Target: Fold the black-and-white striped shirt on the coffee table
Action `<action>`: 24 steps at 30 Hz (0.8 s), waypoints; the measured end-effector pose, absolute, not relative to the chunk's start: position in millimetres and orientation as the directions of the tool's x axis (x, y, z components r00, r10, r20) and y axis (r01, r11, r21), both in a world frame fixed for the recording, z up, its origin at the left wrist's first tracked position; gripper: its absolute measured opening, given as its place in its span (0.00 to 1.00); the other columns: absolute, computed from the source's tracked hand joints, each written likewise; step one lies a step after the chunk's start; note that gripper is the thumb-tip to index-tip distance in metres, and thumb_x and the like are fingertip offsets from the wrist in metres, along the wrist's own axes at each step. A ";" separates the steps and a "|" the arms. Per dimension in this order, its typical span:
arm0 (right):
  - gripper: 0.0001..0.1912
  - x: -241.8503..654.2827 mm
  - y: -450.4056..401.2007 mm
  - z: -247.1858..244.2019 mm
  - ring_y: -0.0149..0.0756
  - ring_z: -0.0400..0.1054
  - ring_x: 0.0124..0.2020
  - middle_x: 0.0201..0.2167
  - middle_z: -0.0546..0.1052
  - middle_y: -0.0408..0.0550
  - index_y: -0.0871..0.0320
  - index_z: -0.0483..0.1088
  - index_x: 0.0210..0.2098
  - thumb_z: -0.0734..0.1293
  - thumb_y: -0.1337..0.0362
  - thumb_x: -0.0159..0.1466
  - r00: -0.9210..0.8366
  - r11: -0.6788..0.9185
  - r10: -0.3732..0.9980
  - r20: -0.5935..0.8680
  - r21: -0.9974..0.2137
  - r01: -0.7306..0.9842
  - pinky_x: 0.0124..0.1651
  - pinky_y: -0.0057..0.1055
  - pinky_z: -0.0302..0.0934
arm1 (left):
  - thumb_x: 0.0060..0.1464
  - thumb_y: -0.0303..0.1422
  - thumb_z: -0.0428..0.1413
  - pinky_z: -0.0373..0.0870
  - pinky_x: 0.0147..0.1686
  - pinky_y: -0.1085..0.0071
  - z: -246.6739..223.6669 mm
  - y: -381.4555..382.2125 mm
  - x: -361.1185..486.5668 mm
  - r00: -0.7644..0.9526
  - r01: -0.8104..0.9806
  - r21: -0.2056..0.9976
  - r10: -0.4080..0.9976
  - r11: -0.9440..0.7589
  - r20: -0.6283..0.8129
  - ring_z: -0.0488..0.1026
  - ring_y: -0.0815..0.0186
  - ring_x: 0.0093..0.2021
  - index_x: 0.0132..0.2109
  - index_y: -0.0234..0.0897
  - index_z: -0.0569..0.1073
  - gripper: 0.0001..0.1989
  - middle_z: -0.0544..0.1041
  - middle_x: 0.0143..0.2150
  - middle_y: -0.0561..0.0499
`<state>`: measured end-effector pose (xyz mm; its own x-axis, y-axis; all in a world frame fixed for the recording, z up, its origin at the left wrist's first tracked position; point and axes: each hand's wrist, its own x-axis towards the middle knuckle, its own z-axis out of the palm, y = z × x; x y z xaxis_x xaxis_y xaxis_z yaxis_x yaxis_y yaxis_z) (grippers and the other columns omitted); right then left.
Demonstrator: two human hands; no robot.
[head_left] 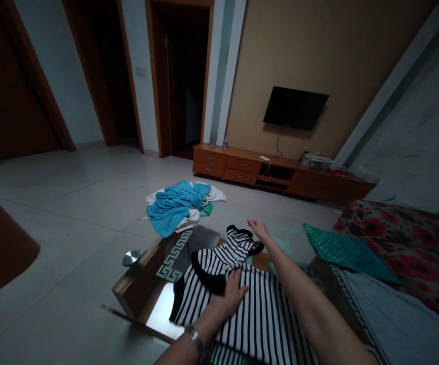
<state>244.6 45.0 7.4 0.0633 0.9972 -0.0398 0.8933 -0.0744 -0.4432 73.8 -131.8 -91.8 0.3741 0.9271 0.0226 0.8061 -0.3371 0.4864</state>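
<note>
A black-and-white striped knit top [259, 309] with black trim is spread over a dark glass-topped coffee table [204, 241]. My left hand [232, 294], with a silver bracelet at the wrist, lies on the striped cloth, thumb apart from the fingers. Ahead of it, the far part of the top is bunched and folded over. My right hand [258, 229] is beyond, just past a black-trimmed edge of the top. Its fingers are curled closed, and what is in them, if anything, cannot be made out.
A pile of blue and white clothes [177, 203] lies beyond the table's far left corner. Grey cloth [398, 309] and a teal cushion [344, 253] are on the right, by a floral sofa [402, 243]. An orange-brown rounded object [2, 243] stands left.
</note>
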 end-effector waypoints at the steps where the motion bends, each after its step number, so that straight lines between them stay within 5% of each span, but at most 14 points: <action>1: 0.24 239.3 49.2 6.7 0.38 0.70 0.48 0.46 0.77 0.54 0.64 0.73 0.48 0.54 0.54 0.70 0.034 -0.047 0.999 -0.036 -0.474 0.879 0.48 0.27 0.61 | 0.61 0.45 0.44 0.47 0.67 0.55 -90.6 -132.1 73.7 0.373 0.809 0.484 0.928 -0.332 0.012 0.53 0.56 0.68 0.68 0.37 0.55 0.31 0.58 0.68 0.44; 4: 0.23 223.4 57.9 1.4 0.34 0.71 0.48 0.49 0.77 0.50 0.58 0.70 0.54 0.66 0.55 0.62 -0.051 0.006 0.996 -0.068 -0.540 0.842 0.47 0.23 0.61 | 0.62 0.45 0.43 0.47 0.67 0.55 -87.3 -132.8 72.8 0.377 0.809 0.486 0.926 -0.331 0.003 0.52 0.56 0.68 0.68 0.38 0.55 0.31 0.58 0.68 0.45; 7: 0.24 214.9 61.6 -5.5 0.39 0.73 0.43 0.43 0.79 0.53 0.60 0.76 0.46 0.75 0.62 0.49 -0.007 -0.065 0.991 -0.131 -0.534 0.843 0.45 0.26 0.63 | 0.62 0.45 0.43 0.46 0.68 0.54 -85.3 -132.6 72.0 0.378 0.808 0.488 0.926 -0.331 0.001 0.53 0.55 0.68 0.68 0.37 0.55 0.31 0.59 0.68 0.44; 10: 0.17 216.3 63.5 -7.5 0.48 0.73 0.45 0.43 0.78 0.62 0.64 0.77 0.43 0.69 0.61 0.57 0.167 -0.200 0.980 -0.109 -0.507 0.839 0.45 0.32 0.63 | 0.62 0.46 0.43 0.45 0.68 0.53 -85.2 -132.0 72.5 0.372 0.814 0.484 0.928 -0.321 -0.011 0.53 0.54 0.68 0.69 0.37 0.54 0.32 0.58 0.68 0.43; 14: 0.24 215.0 63.9 -6.3 0.50 0.69 0.51 0.52 0.73 0.66 0.66 0.71 0.54 0.57 0.59 0.65 0.316 -0.265 0.949 0.006 -0.529 0.806 0.48 0.36 0.63 | 0.61 0.46 0.44 0.42 0.68 0.51 -84.2 -130.8 75.1 0.346 0.825 0.462 0.937 -0.324 0.040 0.48 0.50 0.69 0.68 0.36 0.54 0.33 0.55 0.70 0.42; 19: 0.20 203.1 65.5 -8.9 0.35 0.70 0.50 0.50 0.76 0.48 0.57 0.72 0.52 0.57 0.58 0.66 0.164 -0.108 0.986 0.043 -0.583 0.805 0.49 0.25 0.61 | 0.61 0.46 0.44 0.43 0.68 0.52 -83.7 -130.1 76.0 0.335 0.826 0.458 0.940 -0.328 0.067 0.55 0.50 0.67 0.69 0.36 0.54 0.33 0.60 0.67 0.40; 24: 0.28 236.5 59.8 -3.8 0.39 0.72 0.44 0.42 0.79 0.59 0.65 0.75 0.44 0.49 0.54 0.69 0.167 -0.157 0.986 -0.027 -0.520 0.840 0.44 0.28 0.63 | 0.61 0.46 0.44 0.42 0.67 0.49 -80.6 -130.8 74.6 0.345 0.832 0.433 0.935 -0.347 0.086 0.52 0.49 0.68 0.68 0.37 0.55 0.32 0.58 0.68 0.41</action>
